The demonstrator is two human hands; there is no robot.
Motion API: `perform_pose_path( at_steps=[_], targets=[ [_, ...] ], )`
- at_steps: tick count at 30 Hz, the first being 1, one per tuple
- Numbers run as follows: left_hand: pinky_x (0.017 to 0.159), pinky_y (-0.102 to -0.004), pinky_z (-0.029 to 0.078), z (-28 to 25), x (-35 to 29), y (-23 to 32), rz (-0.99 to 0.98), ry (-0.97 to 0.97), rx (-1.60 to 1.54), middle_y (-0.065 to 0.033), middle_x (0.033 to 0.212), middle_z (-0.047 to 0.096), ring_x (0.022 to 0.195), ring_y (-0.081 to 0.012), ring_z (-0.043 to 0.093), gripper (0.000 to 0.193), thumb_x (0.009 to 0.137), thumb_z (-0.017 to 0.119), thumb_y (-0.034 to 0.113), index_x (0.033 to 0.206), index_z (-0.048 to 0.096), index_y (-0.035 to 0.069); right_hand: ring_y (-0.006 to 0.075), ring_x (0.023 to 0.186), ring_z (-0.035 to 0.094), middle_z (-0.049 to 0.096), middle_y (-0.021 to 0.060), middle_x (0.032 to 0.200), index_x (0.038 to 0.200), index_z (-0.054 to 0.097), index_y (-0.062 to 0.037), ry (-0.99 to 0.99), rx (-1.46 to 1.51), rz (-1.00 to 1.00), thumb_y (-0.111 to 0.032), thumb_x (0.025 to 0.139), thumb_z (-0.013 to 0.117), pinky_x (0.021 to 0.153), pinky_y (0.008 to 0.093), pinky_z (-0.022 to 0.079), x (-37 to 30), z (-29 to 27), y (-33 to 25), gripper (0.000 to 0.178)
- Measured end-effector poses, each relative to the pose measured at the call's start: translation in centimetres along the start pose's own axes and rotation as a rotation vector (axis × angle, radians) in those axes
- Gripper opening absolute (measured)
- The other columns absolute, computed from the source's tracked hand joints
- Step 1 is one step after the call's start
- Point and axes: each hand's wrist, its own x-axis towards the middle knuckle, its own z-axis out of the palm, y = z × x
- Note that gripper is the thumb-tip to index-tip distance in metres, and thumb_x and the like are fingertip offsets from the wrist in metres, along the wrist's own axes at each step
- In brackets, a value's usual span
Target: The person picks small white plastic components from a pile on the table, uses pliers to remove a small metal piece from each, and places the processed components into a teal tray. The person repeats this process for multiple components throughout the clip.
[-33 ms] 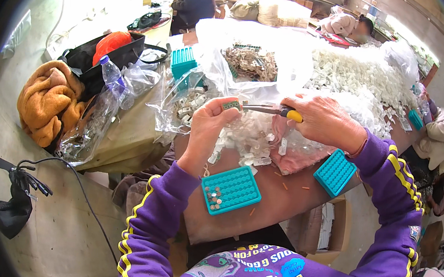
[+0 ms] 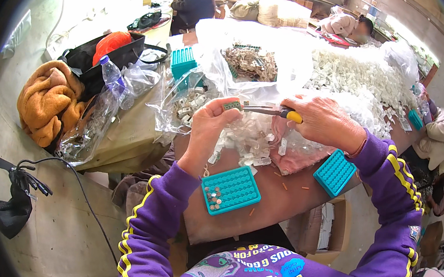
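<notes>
Pinched between the thumb and fingers of my left hand (image 2: pixel 211 120) is a small green circuit board (image 2: pixel 231 106). My right hand (image 2: pixel 326 120) is closed round pliers with yellow-and-black handles (image 2: pixel 292 115). Their long metal jaws (image 2: pixel 259 109) point left and reach the board's right end; whether they grip a part there is too small to tell. Below my hands, on the brown table (image 2: pixel 208 230), lies a teal tray (image 2: pixel 238 189) with rows of round pockets. Several small round metal pieces (image 2: pixel 213 197) sit at its left side.
Another teal tray (image 2: pixel 335 173) lies by my right forearm. Behind my hands spread heaped white plastic pieces (image 2: pixel 349 70), a pink cloth (image 2: pixel 297 159) and clear plastic bags (image 2: pixel 174 104). Stacked teal trays (image 2: pixel 183 60) stand at the far left. Co-workers sit beyond, one at right (image 2: pixel 442 130).
</notes>
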Motion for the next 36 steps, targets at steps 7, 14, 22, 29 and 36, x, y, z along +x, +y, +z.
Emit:
perform_pose_path(
  at_steps=[7, 14, 22, 29, 36],
  targets=[
    [0.074, -0.0210, 0.050, 0.6, 0.3, -0.3, -0.009, -0.010, 0.048, -0.0037, 0.090, 0.068, 0.081, -0.0079, 0.063, 0.036, 0.085, 0.070, 0.004, 0.120, 0.063, -0.001, 0.0385, 0.080, 0.064, 0.066, 0.0157, 0.090, 0.115, 0.059, -0.0113, -0.107, 0.024, 0.042, -0.022, 0.086, 0.062, 0.070, 0.0477, 0.050, 0.0, 0.1, 0.3, 0.031],
    [0.080, -0.0226, 0.050, 0.6, -0.4, 0.6, -0.076, -0.096, 0.008, -0.0051, 0.095, 0.068, 0.085, -0.0088, 0.063, 0.048, 0.088, 0.069, 0.009, 0.132, 0.052, 0.000, 0.0384, 0.080, 0.065, 0.068, 0.0185, 0.088, 0.123, 0.060, -0.0090, -0.040, 0.223, 0.042, -0.025, 0.083, 0.067, 0.072, 0.0437, 0.051, -0.5, 0.9, 1.0, 0.043],
    [0.089, -0.0289, 0.053, 0.4, -0.5, 0.5, -0.184, -0.183, -0.072, -0.0084, 0.104, 0.067, 0.095, -0.0140, 0.065, 0.023, 0.092, 0.065, 0.009, 0.112, 0.064, -0.003, 0.0318, 0.081, 0.066, 0.067, 0.0173, 0.089, 0.120, 0.061, -0.0066, -0.096, 0.476, 0.113, -0.030, 0.083, 0.069, 0.075, 0.0380, 0.050, -0.6, 1.4, 1.1, 0.045],
    [0.090, -0.0265, 0.048, 0.3, -0.8, 0.0, -0.106, -0.177, 0.340, -0.0075, 0.109, 0.067, 0.097, -0.0124, 0.062, 0.022, 0.092, 0.065, 0.011, 0.108, 0.067, -0.004, 0.0230, 0.083, 0.063, 0.067, 0.0110, 0.092, 0.113, 0.063, -0.0091, -0.125, 0.606, 0.157, -0.032, 0.084, 0.068, 0.080, 0.0347, 0.048, -0.6, 2.8, 1.5, 0.037],
    [0.083, -0.0238, 0.047, 0.6, -0.8, 0.6, -0.041, -0.057, 0.052, -0.0034, 0.097, 0.069, 0.091, -0.0065, 0.060, 0.025, 0.092, 0.066, 0.018, 0.108, 0.069, -0.001, 0.0217, 0.087, 0.063, 0.067, 0.0098, 0.093, 0.113, 0.063, -0.0080, -0.101, 0.637, 0.117, -0.032, 0.086, 0.067, 0.083, 0.0333, 0.048, -0.8, 4.2, 1.6, 0.037]
  ],
)
